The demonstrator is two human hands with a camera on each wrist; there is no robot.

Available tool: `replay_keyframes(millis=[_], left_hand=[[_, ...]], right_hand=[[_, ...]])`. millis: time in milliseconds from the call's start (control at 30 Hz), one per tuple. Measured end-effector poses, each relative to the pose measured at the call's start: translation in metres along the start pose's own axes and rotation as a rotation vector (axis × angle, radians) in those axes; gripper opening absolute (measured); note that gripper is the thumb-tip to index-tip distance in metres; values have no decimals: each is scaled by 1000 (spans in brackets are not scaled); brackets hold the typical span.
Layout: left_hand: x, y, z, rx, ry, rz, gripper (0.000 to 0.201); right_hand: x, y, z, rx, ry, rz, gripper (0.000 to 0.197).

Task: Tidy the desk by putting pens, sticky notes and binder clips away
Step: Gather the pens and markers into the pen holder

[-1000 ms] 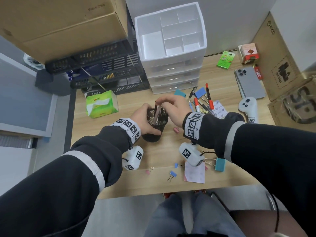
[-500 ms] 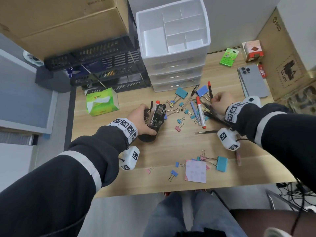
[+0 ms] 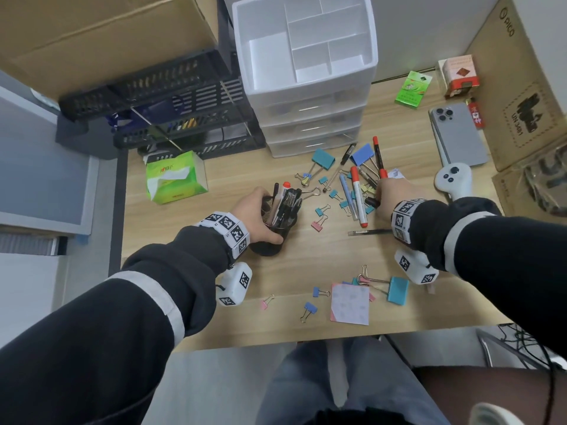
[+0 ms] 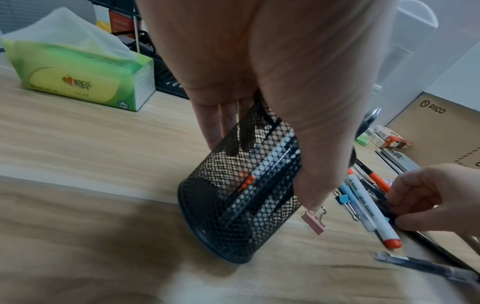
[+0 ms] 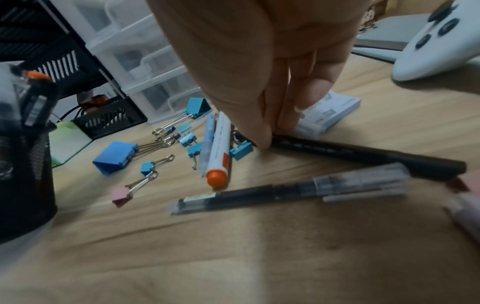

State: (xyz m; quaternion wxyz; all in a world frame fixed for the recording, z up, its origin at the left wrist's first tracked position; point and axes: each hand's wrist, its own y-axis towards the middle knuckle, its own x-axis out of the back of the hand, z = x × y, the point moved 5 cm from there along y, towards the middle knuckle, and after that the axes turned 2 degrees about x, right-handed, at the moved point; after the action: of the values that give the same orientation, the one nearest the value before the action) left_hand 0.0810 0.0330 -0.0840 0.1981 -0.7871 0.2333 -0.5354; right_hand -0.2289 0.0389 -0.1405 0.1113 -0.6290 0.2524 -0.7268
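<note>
A second ago both hands were at the pen cup (image 3: 277, 222); since then the right hand (image 3: 387, 196) has left it and gone out to the scattered pile on the desk (image 3: 190, 289), where its thumb and fingertips (image 5: 262, 133) now pinch the end of a black marker (image 5: 363, 153) that lies flat on the wood. The left hand (image 3: 254, 210) has stayed put, fingers and thumb wrapped round the mesh cup, which stands tilted toward the pile with several pens already in it. That suggests one batch has gone in and the next pen is being lifted, so the pen part of the job looks under way but not nearly finished. A white marker with an orange cap (image 3: 358, 196), a pale blue pen (image 3: 346, 194), a red pen (image 3: 379, 157) and a dark pen (image 3: 369, 232) near the right wrist all remain loose on the desk. Binder clips lie all about, among them a big teal clip (image 3: 322, 159), a big blue clip (image 3: 363, 153), a pink clip (image 4: 313, 223) just beside the cup, and another teal clip (image 3: 397, 290) next to the sticky notes (image 3: 350, 303) near the front edge. Small clips crowd the marker's end and may get dragged along. A phone (image 3: 458, 133), a white controller (image 3: 453, 179), a tissue pack (image 3: 175, 179) and the white drawer unit (image 3: 306, 56) ring the work area.
</note>
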Motion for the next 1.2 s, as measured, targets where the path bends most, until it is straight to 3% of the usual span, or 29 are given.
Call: replay_keyframes(millis=[500,700,800,933,1200], left_hand=[[-1,5,-9,-1,7,21,108],[0,7,-13,-1,4,32,106],[-1,7,-17,-19,-1,19,102],[-6,6,-19,-47,-11,14,101],[-7,6,-20,-62,1,42,97]], right_hand=[[3,-8,11,80,-188,2,12],[14,1,14,42,195,-51,9],[12,5,22,30,333,-46,22],[4,10,33,19,341,1,33],[5,16,39,-42,333,4,26]])
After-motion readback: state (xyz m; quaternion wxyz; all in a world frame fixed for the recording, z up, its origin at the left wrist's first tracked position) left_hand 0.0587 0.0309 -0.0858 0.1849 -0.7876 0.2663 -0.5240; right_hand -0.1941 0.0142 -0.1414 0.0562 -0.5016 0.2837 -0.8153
